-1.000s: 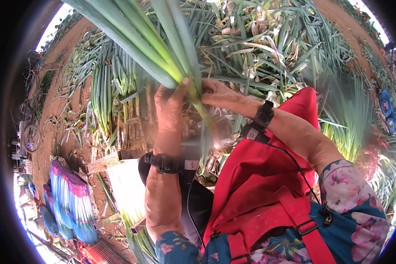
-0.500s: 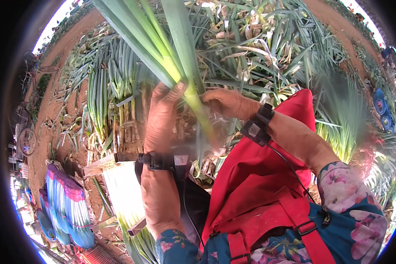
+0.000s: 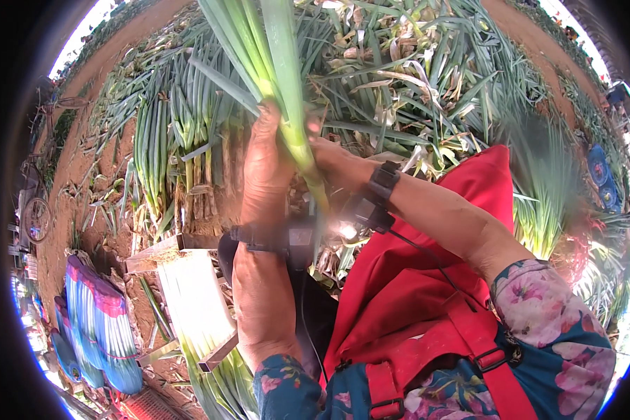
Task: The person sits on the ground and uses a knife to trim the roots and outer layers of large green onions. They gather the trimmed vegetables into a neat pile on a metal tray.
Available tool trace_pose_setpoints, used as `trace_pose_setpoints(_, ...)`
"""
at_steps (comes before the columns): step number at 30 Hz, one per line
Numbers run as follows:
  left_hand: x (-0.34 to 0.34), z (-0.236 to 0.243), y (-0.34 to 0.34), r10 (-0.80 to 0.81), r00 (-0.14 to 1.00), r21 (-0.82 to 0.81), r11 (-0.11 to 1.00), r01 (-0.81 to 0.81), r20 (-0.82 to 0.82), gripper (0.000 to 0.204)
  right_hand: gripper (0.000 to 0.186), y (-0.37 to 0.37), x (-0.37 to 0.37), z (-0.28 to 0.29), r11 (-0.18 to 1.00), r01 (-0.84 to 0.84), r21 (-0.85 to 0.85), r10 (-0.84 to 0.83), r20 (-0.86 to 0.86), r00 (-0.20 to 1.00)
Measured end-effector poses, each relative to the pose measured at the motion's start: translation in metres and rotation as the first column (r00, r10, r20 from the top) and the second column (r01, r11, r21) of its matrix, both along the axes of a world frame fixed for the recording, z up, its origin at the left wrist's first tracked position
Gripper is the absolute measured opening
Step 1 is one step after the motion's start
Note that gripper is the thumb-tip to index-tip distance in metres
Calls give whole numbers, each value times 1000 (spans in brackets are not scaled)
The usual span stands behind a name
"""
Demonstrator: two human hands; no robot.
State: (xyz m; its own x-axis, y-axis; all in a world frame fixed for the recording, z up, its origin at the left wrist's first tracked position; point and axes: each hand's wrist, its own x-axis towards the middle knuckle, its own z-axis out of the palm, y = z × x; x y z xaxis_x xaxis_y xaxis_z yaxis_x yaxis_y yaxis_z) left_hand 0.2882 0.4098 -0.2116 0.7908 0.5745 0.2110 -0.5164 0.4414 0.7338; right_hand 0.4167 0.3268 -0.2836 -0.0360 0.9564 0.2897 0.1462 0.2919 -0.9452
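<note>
A large green onion [image 3: 298, 143] with long green leaves slants across in front of me, its pale root end pointing down and smeared by motion. My left hand [image 3: 267, 157] is closed round its stalk, thumb up where the leaves begin to spread. On the stalk's other side my right hand [image 3: 337, 162] is closed against it, its fingertips partly hidden and blurred. One leaf [image 3: 224, 85] sticks out sideways to the left, apart from the others. Both wrists carry black straps with small devices.
Loose leaves and peelings [image 3: 413, 91] are heaped beyond my hands. Trimmed green onions [image 3: 154, 150] lie in rows on the left. Pale stalks [image 3: 196, 297] rest in a wooden frame [image 3: 154, 257]. Blue-wrapped bundles [image 3: 105, 322] stand lower left; more onions [image 3: 539, 203] lie right.
The onion has swung more upright, and a leaf now stands off to the left. My right hand has shifted left and slightly down, closer to my left hand.
</note>
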Motion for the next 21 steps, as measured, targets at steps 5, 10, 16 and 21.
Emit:
trace_pose_setpoints(5,-8,14,-1,-47,993,-48,997,52,111,72,22,0,11,-48,994,-78,-82,86,101,991)
trace_pose_setpoints(10,-39,24,17,-2,975,-110,994,27,222,68,35,-10,9,-72,802,334,-495,-23,533,846)
trace_pose_setpoints(16,-90,27,58,179,914,-182,976,-118,365,57,54,-80,151,-101,637,740,-215,-73,939,335)
trace_pose_setpoints(21,-111,5,84,293,906,-244,944,-223,306,55,55,-123,202,-64,430,873,-229,112,973,200)
